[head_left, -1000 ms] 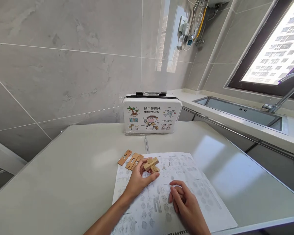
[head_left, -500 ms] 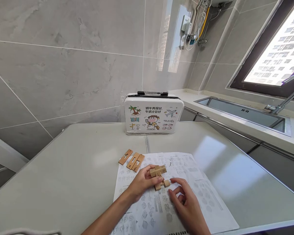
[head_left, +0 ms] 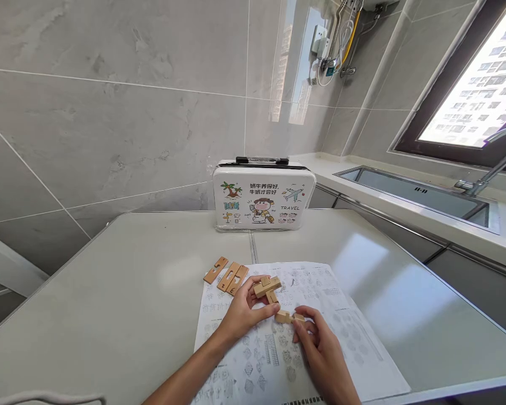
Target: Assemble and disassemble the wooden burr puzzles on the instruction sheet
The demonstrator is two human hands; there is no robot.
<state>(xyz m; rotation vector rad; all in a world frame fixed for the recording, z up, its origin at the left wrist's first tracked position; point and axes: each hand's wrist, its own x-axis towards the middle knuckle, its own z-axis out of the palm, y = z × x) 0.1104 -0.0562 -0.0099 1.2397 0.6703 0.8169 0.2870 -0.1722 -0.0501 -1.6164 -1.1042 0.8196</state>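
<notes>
By the grip of the left hand (head_left: 241, 316), closed on one side, a cluster of interlocked wooden blocks (head_left: 268, 287) is held just above a printed sheet (head_left: 320, 337). In the grip of the right hand (head_left: 325, 353), narrowed to a pinch, the right end of one notched wooden bar (head_left: 283, 317) is held; its left end is brought close to the left thumb, and whether the two touch cannot be told. Both are pale, square-edged and plain-grained; the blocks in the cluster are crossed at angles and partly covered by fingers, so they cannot be counted. At the sheet's far left corner, three flat wooden plates (head_left: 215, 270) with cut-outs are seen, two side by side and one slightly apart. The sheet is covered with small grey drawings. All are carried by one pale, glossy surface (head_left: 122, 304), crossed by a seam. At its far edge one white case (head_left: 261, 197) with a black handle is stood upright. Behind it the room is lined with grey wall tiles (head_left: 152, 129); to the right, one sink (head_left: 413, 194), one faucet (head_left: 500, 163) and one dark-framed window (head_left: 472, 95) are seen.
</notes>
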